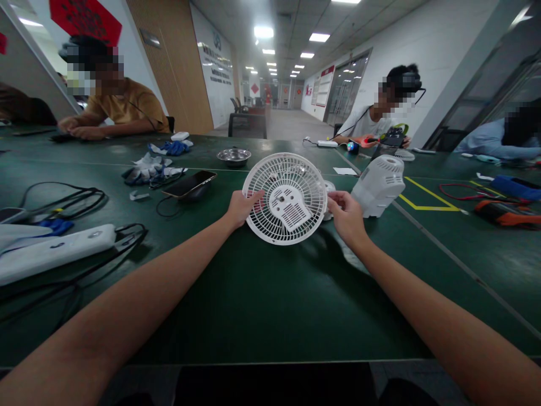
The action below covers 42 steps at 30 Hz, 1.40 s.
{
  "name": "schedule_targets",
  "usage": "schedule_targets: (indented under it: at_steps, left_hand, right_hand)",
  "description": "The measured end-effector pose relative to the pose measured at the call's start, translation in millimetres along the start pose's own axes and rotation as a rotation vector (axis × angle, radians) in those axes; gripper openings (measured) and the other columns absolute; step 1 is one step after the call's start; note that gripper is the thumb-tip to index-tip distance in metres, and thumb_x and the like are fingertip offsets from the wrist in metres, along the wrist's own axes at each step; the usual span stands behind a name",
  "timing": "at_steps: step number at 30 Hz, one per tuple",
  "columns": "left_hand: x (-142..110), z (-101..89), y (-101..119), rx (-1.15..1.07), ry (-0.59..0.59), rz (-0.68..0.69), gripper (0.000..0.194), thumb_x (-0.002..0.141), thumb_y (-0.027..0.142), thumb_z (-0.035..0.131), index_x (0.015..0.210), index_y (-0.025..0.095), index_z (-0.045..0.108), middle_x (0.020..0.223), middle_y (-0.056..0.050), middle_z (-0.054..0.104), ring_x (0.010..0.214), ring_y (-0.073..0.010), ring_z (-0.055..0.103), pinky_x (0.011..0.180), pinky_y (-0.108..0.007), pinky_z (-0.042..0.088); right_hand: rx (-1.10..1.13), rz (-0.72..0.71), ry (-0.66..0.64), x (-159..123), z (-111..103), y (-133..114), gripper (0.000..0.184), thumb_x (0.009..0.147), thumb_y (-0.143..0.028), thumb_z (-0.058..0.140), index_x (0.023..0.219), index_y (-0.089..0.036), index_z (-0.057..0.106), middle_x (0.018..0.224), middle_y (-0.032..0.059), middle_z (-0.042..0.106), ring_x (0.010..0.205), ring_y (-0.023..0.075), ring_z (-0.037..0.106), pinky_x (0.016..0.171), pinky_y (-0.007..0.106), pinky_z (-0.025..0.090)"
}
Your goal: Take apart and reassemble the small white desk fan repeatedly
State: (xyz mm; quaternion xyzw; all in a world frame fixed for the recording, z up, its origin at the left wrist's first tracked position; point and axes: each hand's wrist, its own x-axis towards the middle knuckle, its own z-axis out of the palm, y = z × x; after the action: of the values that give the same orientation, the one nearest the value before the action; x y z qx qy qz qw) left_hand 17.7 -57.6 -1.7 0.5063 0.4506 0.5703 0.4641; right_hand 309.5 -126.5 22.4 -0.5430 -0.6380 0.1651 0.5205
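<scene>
A round white fan grille (291,197) is held upright over the green table (262,304), its slotted centre plate facing me. My left hand (242,207) grips its left rim with fingers curled round the edge. My right hand (346,214) pinches its right rim. Just behind the grille's right side lies another round white fan part (329,187), mostly hidden. The white fan body (379,186) stands to the right, close to my right hand.
A small metal bowl (234,155) and a phone (190,184) on a stand lie beyond the grille. Gloves (149,169), cables (63,203) and a white device (46,251) sit left. Red cable and orange tool (505,213) lie right. Three people work at the far side.
</scene>
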Motion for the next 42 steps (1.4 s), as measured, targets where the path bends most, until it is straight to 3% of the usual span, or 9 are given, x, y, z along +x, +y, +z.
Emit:
schedule_targets:
  at_steps: [5,10,15,18,24,32,35,38,42]
  left_hand:
    - [-2.5,2.1,2.9,-0.028,0.04,-0.019,0.019,0.077,0.026,0.079,0.082,0.008,0.073,0.069,-0.008,0.072,0.058,-0.0161,0.068,0.058,-0.029,0.058]
    - [-4.4,3.7,5.4,-0.007,0.056,0.004,0.017,0.079,0.025,0.078,0.077,0.009,0.072,0.066,-0.007,0.07,0.054,-0.0154,0.065,0.054,-0.028,0.056]
    - [-5.5,4.0,4.9,0.01,0.068,0.048,0.019,0.079,0.027,0.078,0.074,0.01,0.071,0.064,-0.007,0.07,0.054,-0.0156,0.065,0.051,-0.027,0.054]
    - [-7.6,3.7,5.3,0.002,0.08,0.075,0.019,0.079,0.03,0.079,0.075,0.013,0.072,0.065,-0.005,0.07,0.056,-0.0162,0.066,0.054,-0.028,0.056]
    - [-9.9,4.3,6.5,0.013,0.078,0.126,0.022,0.08,0.034,0.077,0.078,0.013,0.072,0.072,-0.006,0.073,0.064,-0.017,0.069,0.063,-0.027,0.057]
    - [6.3,-3.6,-5.1,-0.149,-0.202,-0.044,0.05,0.082,0.063,0.064,0.076,0.014,0.067,0.074,-0.007,0.07,0.061,-0.0165,0.063,0.05,-0.024,0.047]
    - [9.5,-11.9,-5.7,-0.189,-0.322,-0.125,0.046,0.084,0.056,0.059,0.065,0.014,0.063,0.071,-0.01,0.069,0.062,-0.0179,0.063,0.053,-0.026,0.049]
    - [8.5,-18.8,0.2,-0.341,-0.33,-0.174,0.043,0.088,0.05,0.049,0.086,0.014,0.071,0.083,-0.012,0.074,0.076,-0.0247,0.069,0.068,-0.035,0.057]
    - [3.7,-22.0,11.6,-0.435,-0.364,-0.312,0.063,0.093,0.06,0.038,0.111,0.008,0.068,0.096,-0.018,0.075,0.099,-0.035,0.071,0.088,-0.048,0.057]
  right_hand:
    - [-0.218,-0.051,0.038,-6.8,2.6,-5.1,0.029,0.08,-0.048,0.067,0.091,-0.021,0.068,0.092,0.0087,0.069,0.08,0.0238,0.062,0.078,0.042,0.053]
    - [0.066,0.061,-0.058,-8.4,5.1,-6.7,0.029,0.081,-0.051,0.065,0.082,-0.022,0.067,0.082,0.0045,0.07,0.074,0.0213,0.063,0.076,0.04,0.054]
    - [0.639,0.432,-0.438,-24.1,22.2,-24.7,0.035,0.087,-0.06,0.057,0.102,-0.029,0.062,0.096,0.0033,0.073,0.083,0.0226,0.07,0.077,0.044,0.058]
    - [0.765,0.474,-0.61,-34.1,32.0,-35.5,0.042,0.089,-0.064,0.05,0.11,-0.03,0.061,0.105,0.0056,0.074,0.096,0.0263,0.071,0.081,0.048,0.058]
    - [0.821,0.465,-0.435,-39.6,39.7,-41.2,0.042,0.085,-0.06,0.061,0.115,-0.032,0.055,0.113,0.0029,0.072,0.105,0.0273,0.069,0.084,0.048,0.059]
    - [0.639,0.194,-0.099,-27.8,23.2,-33.5,0.064,0.078,-0.057,0.07,0.128,-0.035,0.037,0.093,-0.0008,0.067,0.078,0.0228,0.069,0.065,0.039,0.058]
    - [0.554,0.143,-0.084,-26.4,18.1,-31.1,0.068,0.076,-0.054,0.075,0.127,-0.033,0.036,0.084,-0.0018,0.064,0.066,0.0187,0.065,0.056,0.033,0.053]
    - [0.449,0.084,-0.105,-27.8,15.1,-29.9,0.07,0.073,-0.05,0.08,0.125,-0.032,0.037,0.088,-0.0011,0.063,0.071,0.0185,0.065,0.062,0.035,0.056]
    - [0.172,-0.075,-0.164,-29.5,13.5,-25.4,0.077,0.069,-0.051,0.083,0.128,-0.032,0.038,0.1,0.002,0.065,0.084,0.0225,0.067,0.082,0.046,0.058]
